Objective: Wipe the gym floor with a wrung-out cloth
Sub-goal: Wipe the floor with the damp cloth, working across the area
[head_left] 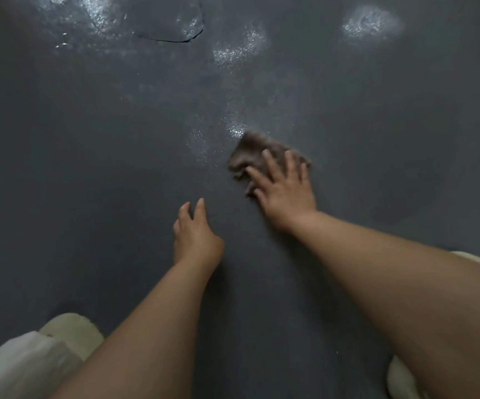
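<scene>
Right hand [286,191] flat on cloth [250,156], fingers spread, pressing it to the floor [89,154].
Left hand [194,234] just beside it, fingers loose, holding nothing. Wet shiny patches [371,21] ahead, a crack [172,38] further off. Pale slippers [71,332] near bottom corners.

Cloth [257,156]: laid on the floor [89,168], under the right hand [283,191].
Left hand [195,237]: placed left of the cloth, nearer the body.
</scene>
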`<state>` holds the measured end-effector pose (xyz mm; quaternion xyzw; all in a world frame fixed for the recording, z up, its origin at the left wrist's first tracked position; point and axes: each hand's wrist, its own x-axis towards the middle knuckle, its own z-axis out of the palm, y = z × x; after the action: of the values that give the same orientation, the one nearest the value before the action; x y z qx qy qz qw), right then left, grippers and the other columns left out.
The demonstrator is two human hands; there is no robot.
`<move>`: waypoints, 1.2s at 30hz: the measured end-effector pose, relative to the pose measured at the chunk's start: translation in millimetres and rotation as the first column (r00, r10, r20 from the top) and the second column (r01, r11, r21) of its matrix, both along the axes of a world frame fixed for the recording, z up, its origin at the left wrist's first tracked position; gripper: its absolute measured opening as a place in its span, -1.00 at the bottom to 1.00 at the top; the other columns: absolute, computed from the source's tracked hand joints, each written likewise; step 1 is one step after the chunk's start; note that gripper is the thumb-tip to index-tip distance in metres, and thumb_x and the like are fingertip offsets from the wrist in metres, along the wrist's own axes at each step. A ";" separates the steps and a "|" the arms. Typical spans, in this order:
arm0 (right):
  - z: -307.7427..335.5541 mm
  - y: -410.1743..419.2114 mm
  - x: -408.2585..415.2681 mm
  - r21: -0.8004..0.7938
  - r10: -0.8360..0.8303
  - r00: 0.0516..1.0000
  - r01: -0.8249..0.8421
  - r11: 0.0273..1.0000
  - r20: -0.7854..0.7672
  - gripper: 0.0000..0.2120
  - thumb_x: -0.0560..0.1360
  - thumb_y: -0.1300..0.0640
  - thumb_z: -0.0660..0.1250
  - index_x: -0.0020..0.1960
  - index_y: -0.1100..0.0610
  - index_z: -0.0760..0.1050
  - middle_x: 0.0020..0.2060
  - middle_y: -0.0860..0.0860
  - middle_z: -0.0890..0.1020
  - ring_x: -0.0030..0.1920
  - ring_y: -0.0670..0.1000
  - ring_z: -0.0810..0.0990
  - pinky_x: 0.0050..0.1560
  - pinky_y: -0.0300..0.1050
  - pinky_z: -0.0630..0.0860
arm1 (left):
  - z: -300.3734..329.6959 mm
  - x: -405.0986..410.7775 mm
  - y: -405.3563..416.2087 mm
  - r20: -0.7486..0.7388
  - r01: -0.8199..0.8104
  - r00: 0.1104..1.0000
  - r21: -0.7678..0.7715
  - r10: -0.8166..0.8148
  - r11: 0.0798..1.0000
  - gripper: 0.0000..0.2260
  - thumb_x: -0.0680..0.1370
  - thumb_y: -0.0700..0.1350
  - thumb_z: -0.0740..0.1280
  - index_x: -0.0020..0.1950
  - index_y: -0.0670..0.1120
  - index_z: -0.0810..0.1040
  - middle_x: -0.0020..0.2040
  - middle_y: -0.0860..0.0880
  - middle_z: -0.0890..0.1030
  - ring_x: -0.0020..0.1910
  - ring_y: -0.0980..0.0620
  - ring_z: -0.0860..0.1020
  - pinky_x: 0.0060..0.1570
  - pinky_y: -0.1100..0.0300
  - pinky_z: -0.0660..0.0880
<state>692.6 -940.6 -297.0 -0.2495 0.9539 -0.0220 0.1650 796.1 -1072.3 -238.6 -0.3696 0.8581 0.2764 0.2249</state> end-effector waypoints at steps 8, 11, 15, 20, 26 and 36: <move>5.9 50.5 -20.4 -0.030 -0.280 0.960 0.281 0.959 0.022 -0.53 0.63 -0.06 0.03 0.52 -0.11 0.11 0.55 -0.01 -0.03 0.51 0.26 -0.11 0.48 0.17 -0.14 | -0.6 -18.3 27.2 -0.043 0.169 0.985 0.036 -0.168 0.985 -0.38 0.54 -0.27 0.16 0.55 0.00 0.03 0.55 -0.01 -0.05 0.50 -0.08 0.01 0.42 0.09 0.10; 2.5 45.5 17.8 -0.107 -0.194 0.981 0.191 0.976 -0.014 -0.58 0.55 -0.01 0.11 0.38 -0.01 0.41 0.44 0.09 0.34 0.40 0.38 0.25 0.35 0.34 0.20 | 0.4 -28.3 41.4 -0.054 0.211 0.976 0.030 -0.209 0.977 -0.37 0.53 -0.28 0.16 0.55 -0.01 0.02 0.55 -0.03 -0.06 0.49 -0.09 0.02 0.43 0.10 0.09; -2.9 59.9 84.9 -0.165 -0.057 0.998 0.054 0.985 -0.017 -0.56 0.47 -0.02 0.10 0.31 -0.02 0.46 0.30 0.07 0.51 0.29 0.37 0.41 0.23 0.31 0.40 | 1.4 -43.0 65.4 -0.076 0.280 0.958 0.047 -0.276 0.959 -0.37 0.53 -0.25 0.18 0.55 -0.02 0.02 0.55 -0.02 -0.07 0.50 -0.09 -0.01 0.43 0.10 0.10; -3.6 75.8 100.6 -0.144 0.015 0.999 -0.009 0.990 0.043 -0.54 0.48 -0.11 0.08 0.37 -0.13 0.34 0.39 -0.01 0.41 0.39 0.34 0.26 0.38 0.24 0.21 | 0.3 -51.4 93.6 -0.061 0.319 0.946 -0.008 -0.319 0.948 -0.38 0.57 -0.21 0.17 0.55 0.01 -0.06 0.55 0.01 -0.12 0.51 -0.05 -0.07 0.46 0.06 0.07; 3.9 105.6 -0.5 0.035 -0.262 0.964 0.260 0.965 0.051 -0.53 0.57 -0.13 0.02 0.48 -0.19 0.18 0.54 0.02 0.08 0.49 0.34 0.01 0.44 0.29 0.04 | -0.6 -52.5 116.6 -0.006 0.422 0.906 -0.096 -0.424 0.902 -0.25 0.56 -0.06 0.29 0.55 0.05 -0.17 0.55 -0.07 -0.19 0.52 -0.10 -0.11 0.45 0.08 0.01; -3.4 116.0 90.0 -0.122 -0.577 0.815 0.568 0.814 -0.053 -0.56 0.49 -0.02 0.07 0.34 -0.03 0.37 0.38 0.15 0.41 0.32 0.37 0.34 0.22 0.28 0.41 | -7.8 -62.3 140.8 0.054 0.627 0.779 -0.116 -0.625 0.771 -0.26 0.56 -0.04 0.28 0.55 0.09 -0.18 0.54 -0.10 -0.27 0.53 -0.14 -0.15 0.46 0.02 -0.01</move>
<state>782.7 -824.5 -300.4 0.0404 0.9887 -0.1078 0.0963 733.8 -931.5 -246.4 -0.0783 0.9466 0.1284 0.2851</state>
